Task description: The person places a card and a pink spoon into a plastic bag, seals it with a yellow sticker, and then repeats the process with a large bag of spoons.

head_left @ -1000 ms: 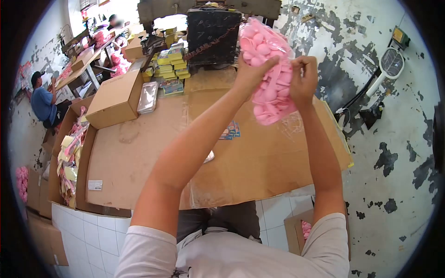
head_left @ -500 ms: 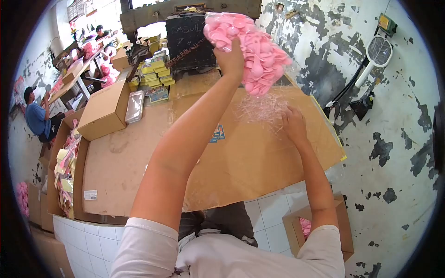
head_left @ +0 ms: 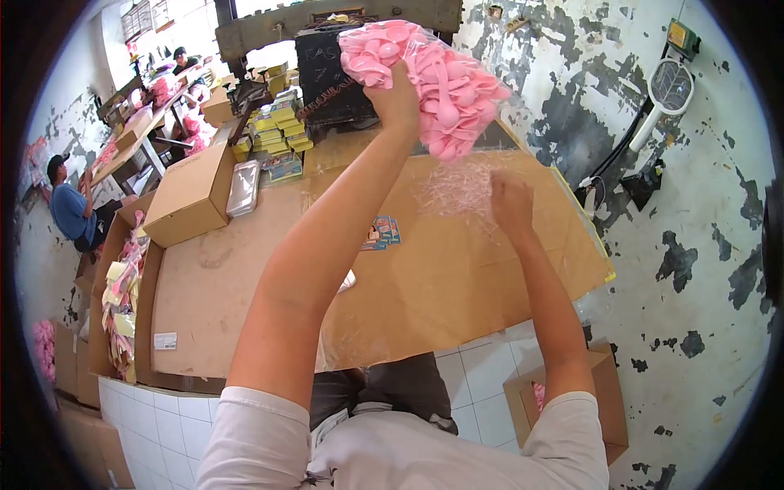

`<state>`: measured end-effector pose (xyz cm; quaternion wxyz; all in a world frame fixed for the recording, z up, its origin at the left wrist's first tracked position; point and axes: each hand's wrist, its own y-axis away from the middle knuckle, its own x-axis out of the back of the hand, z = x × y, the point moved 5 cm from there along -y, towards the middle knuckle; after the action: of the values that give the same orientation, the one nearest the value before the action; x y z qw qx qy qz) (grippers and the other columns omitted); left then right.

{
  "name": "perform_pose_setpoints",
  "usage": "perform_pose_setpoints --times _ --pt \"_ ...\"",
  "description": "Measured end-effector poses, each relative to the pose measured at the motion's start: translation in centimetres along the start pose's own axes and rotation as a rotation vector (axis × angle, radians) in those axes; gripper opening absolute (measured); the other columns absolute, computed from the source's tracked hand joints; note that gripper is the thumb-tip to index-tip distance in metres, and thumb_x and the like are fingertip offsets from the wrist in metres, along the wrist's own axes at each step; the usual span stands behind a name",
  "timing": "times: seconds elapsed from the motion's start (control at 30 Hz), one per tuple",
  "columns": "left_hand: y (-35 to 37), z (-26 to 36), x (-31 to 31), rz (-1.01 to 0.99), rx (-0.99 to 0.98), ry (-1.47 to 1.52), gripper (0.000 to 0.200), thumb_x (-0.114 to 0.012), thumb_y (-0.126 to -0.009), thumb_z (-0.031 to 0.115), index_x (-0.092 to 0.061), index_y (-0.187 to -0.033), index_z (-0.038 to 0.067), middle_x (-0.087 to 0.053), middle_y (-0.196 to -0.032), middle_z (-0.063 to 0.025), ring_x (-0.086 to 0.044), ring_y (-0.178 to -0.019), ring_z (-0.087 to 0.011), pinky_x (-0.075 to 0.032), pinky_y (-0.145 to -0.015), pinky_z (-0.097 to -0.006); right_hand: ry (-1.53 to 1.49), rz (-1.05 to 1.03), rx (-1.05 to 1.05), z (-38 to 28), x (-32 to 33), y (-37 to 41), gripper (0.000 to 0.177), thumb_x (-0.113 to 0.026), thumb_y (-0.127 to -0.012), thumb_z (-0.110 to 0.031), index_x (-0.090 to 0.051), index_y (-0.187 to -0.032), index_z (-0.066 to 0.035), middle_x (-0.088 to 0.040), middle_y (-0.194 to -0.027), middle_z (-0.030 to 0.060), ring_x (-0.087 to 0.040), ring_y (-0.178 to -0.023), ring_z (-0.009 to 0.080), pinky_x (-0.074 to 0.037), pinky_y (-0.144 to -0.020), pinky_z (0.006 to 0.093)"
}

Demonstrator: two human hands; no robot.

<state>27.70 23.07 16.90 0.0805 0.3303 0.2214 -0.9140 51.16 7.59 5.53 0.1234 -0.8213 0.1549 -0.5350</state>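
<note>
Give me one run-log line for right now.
left hand: holds bag of pink pieces | right hand: beside clear strands | cards: on cardboard

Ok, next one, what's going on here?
A person at a cardboard-covered table holds up a clear bag of pink pieces in the left hand. The right hand is at the edge of a loose pile of thin clear strips; whether it holds any is hard to tell. A few printed cards lie nearer the person, and a cardboard box stands toward the left.
</note>
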Motion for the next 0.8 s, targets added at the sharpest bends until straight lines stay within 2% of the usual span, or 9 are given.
perform_pose_setpoints --times 0.07,0.13,0.23,0.33,0.43,0.53,0.63,0.73,0.8 --pt "0.1 0.2 -0.1 -0.07 -0.014 0.13 0.066 -0.067 -0.091 0.028 -0.041 -0.137 -0.012 -0.057 -0.135 -0.0217 -0.058 -0.121 -0.028 -0.046 -0.102 -0.0377 -0.372 0.026 0.014 -1.1 1.9 -1.6 0.055 -0.049 -0.108 -0.032 -0.037 -0.154 -0.004 -0.042 -0.154 0.0226 -0.045 -0.138 0.034 -0.034 -0.116 0.0417" --pt "1.3 0.9 -0.5 -0.116 -0.024 0.215 0.053 -0.064 -0.093 0.022 -0.047 -0.132 -0.01 -0.06 -0.131 -0.0178 -0.058 -0.117 -0.0243 -0.047 -0.098 -0.0366 -0.718 0.154 0.194 -2.9 2.9 -3.5 0.052 -0.047 -0.109 -0.031 -0.038 -0.152 -0.004 -0.046 -0.149 0.0193 -0.051 -0.128 0.0281 -0.041 -0.108 0.0406" --pt "2.5 0.3 -1.3 -0.137 0.082 0.297 0.043 -0.062 -0.094 0.019 -0.053 -0.127 -0.007 -0.062 -0.127 -0.0161 -0.059 -0.115 -0.0234 -0.046 -0.098 -0.0367 -1.221 0.343 0.466 -5.5 4.2 -4.5 0.046 -0.045 -0.111 -0.029 -0.04 -0.149 -0.004 -0.051 -0.142 0.0143 -0.059 -0.114 0.0192 -0.051 -0.096 0.0391" --pt "2.9 1.9 -0.9 -0.037 -0.086 0.078 0.043 -0.06 -0.096 0.019 -0.051 -0.13 -0.006 -0.062 -0.126 -0.0154 -0.059 -0.112 -0.0231 -0.045 -0.099 -0.0359 -1.124 0.345 0.19 -7.2 2.0 -0.7 0.038 -0.05 -0.109 -0.023 -0.053 -0.139 -0.001 -0.063 -0.122 0.005 -0.063 -0.105 0.0144 -0.053 -0.089 0.0325" --pt "2.3 3.2 -0.8 -0.098 -0.198 0.072 0.043 -0.06 -0.097 0.021 -0.05 -0.13 -0.005 -0.062 -0.123 -0.0146 -0.059 -0.11 -0.0229 -0.044 -0.099 -0.0353 -0.502 0.02 0.159 -3.8 1.0 1.0 0.031 -0.049 -0.109 -0.022 -0.063 -0.124 0.002 -0.066 -0.102 0.0054 -0.063 -0.096 0.0114 -0.053 -0.083 0.0284" --pt "3.2 5.6 -1.2 -0.137 -0.259 0.041 0.044 -0.061 -0.097 0.023 -0.049 -0.129 -0.005 -0.062 -0.121 -0.0142 -0.058 -0.109 -0.0228 -0.044 -0.098 -0.0353 -0.485 -0.002 0.153 -0.6 2.7 0.2 0.027 -0.053 -0.106 -0.02 -0.07 -0.11 0.001 -0.065 -0.087 0.0016 -0.063 -0.089 0.0122 -0.053 -0.081 0.0292" --pt "3.2 6.8 -1.4 -0.178 -0.27 0.039 0.033 -0.057 -0.1 0.024 -0.055 -0.121 -0.001 -0.061 -0.113 -0.0063 -0.054 -0.099 -0.0146 -0.044 -0.09 -0.0317 -1.353 -0.294 0.179 4.4 6.5 -2.2 0.022 -0.059 -0.102 -0.019 -0.071 -0.112 -0.003 -0.068 -0.095 0.0053 -0.065 -0.094 0.0145 -0.053 -0.084 0.0323" --pt "3.0 8.4 -1.2 -0.224 -0.344 -0.028 0.032 -0.058 -0.1 0.024 -0.055 -0.118 -0.001 -0.061 -0.109 -0.0057 -0.053 -0.097 -0.0137 -0.044 -0.088 -0.0316 -1.446 -0.257 0.117 4.5 4.4 -3.7 0.029 -0.066 -0.096 -0.02 -0.068 -0.12 -0.003 -0.072 -0.11 0.0103 -0.067 -0.104 0.0224 -0.052 -0.093 0.0399" --pt "2.8 9.6 -0.4 -0.239 -0.356 -0.113 0.032 -0.058 -0.1 0.026 -0.056 -0.116 -0.001 -0.06 -0.108 -0.0062 -0.053 -0.096 -0.0137 -0.044 -0.087 -0.0321 0.058 -0.038 0.304 5.3 3.8 -4.9 0.055 -0.071 -0.09 -0.024 -0.058 -0.138 0.0 -0.067 -0.13 0.0167 -0.062 -0.121 0.0324 -0.045 -0.107 0.0435"
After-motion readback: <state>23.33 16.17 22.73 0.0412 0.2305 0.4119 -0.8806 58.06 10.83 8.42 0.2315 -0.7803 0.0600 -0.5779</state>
